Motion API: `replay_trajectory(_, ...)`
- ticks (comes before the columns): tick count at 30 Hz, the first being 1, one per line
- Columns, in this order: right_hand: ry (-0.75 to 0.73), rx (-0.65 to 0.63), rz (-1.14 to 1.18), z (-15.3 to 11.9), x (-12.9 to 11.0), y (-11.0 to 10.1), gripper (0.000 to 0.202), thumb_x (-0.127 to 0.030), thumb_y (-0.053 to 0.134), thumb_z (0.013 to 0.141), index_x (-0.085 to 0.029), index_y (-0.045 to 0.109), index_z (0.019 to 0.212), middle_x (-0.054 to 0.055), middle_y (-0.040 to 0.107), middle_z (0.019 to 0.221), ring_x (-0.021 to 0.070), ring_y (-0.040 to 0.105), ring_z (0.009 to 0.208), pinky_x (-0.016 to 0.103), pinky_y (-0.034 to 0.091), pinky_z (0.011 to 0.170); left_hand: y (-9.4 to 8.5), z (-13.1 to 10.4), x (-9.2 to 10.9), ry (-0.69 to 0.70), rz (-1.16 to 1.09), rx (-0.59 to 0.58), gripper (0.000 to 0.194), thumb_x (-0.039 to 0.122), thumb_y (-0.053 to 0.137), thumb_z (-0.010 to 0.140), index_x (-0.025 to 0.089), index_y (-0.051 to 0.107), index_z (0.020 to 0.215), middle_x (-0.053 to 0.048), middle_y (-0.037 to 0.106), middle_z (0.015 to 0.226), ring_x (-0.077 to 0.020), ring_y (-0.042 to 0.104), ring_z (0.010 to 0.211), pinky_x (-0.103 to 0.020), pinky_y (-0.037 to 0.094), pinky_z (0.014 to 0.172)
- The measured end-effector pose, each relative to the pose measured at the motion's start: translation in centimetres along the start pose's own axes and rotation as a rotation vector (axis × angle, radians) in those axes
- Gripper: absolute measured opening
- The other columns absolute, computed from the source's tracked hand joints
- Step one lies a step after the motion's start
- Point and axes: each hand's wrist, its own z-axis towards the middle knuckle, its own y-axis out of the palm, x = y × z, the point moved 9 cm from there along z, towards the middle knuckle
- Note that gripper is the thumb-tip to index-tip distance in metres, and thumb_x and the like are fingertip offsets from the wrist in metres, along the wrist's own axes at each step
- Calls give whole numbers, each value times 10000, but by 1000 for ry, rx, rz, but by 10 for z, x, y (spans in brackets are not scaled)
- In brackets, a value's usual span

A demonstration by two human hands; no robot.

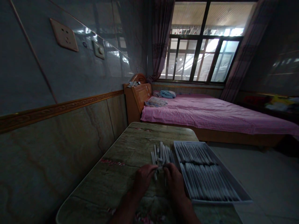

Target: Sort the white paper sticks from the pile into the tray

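On the table, my left hand (pixel 143 175) and my right hand (pixel 174 177) are close together, fingers pinched. Between their fingertips is a slim whitish stick (pixel 160 168), pen-like in shape, though dim light and blur hide its exact kind. Just beyond the fingers lies a loose pile of similar slim white sticks (pixel 164 152), most pointing away from me. To the right of my right hand is a shallow whitish tray (pixel 227 171). Inside it, many slim sticks (pixel 207 182) lie side by side in two rows, with dark ends along the middle.
The wood-patterned table (pixel 126 149) stands beside a tiled wall (pixel 77 155) on the left. Beyond it is a bed (pixel 198 113) with a pink checked sheet and a wooden headboard (pixel 142 96). A curtained window (pixel 193 59) is behind the bed; tiled floor (pixel 252 161) shows at right.
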Motion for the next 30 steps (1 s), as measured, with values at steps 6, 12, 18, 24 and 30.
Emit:
replay_trajectory(6, -111, 11, -313, -4, 5, 9, 237, -313, 367, 950, -231, 511, 781, 15, 606, 720, 167, 577, 651, 262, 394, 610, 0, -1, 14, 107, 77, -17, 209, 235, 540, 890, 275, 731, 963, -30, 773, 879, -175, 717, 815, -283, 558, 775)
replay_trajectory(12, -280, -65, -627, -11, 5, 24, 226, -109, 409, 908, -207, 606, 855, 52, 636, 803, 165, 598, 691, 255, 354, 615, 3, -2, 19, 125, 107, -60, 223, 241, 522, 904, 263, 736, 961, -47, 774, 881, -193, 714, 831, -315, 547, 803)
replay_trajectory(18, -185, -51, -471, -6, -3, 13, 285, -235, 332, 980, -216, 589, 857, 20, 645, 793, 145, 617, 716, 240, 370, 636, -3, 0, 13, 64, 107, -44, 224, 300, 514, 913, 282, 733, 957, -25, 772, 888, -181, 708, 839, -301, 543, 801)
replay_trajectory(24, -205, -90, -504, -5, -2, 14, 308, -277, 359, 972, -206, 598, 792, 28, 639, 704, 135, 592, 609, 238, 323, 555, -2, -1, 20, 129, 125, -66, 211, 228, 534, 897, 282, 729, 957, -24, 767, 871, -181, 706, 819, -296, 537, 782)
replay_trajectory(30, -178, -94, -513, -7, -4, 12, 359, -262, 297, 991, -219, 606, 813, 20, 650, 712, 131, 604, 616, 231, 323, 558, -3, -1, 22, 129, 161, -59, 208, 238, 524, 907, 269, 720, 971, -30, 764, 891, -188, 702, 833, -303, 536, 781)
